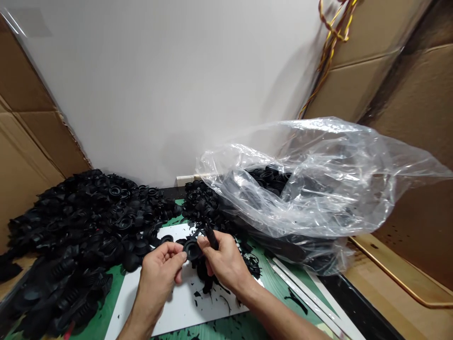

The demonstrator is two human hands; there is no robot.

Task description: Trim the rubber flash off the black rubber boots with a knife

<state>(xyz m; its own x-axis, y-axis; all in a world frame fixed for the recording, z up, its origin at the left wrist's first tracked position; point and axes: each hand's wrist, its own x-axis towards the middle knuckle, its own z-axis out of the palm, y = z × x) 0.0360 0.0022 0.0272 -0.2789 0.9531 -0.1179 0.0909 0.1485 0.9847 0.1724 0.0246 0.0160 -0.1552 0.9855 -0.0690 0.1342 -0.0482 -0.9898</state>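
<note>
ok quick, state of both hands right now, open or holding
Left hand: closed, pinching the rim of a round black part.
Right hand: closed around a dark stick-like object, thumb by the part.

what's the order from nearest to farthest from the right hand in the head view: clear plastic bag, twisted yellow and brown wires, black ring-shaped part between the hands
1. Black ring-shaped part: at the right hand, on its left.
2. Clear plastic bag: beyond the hand, to its right.
3. Twisted yellow and brown wires: farthest, at the upper right.
</note>
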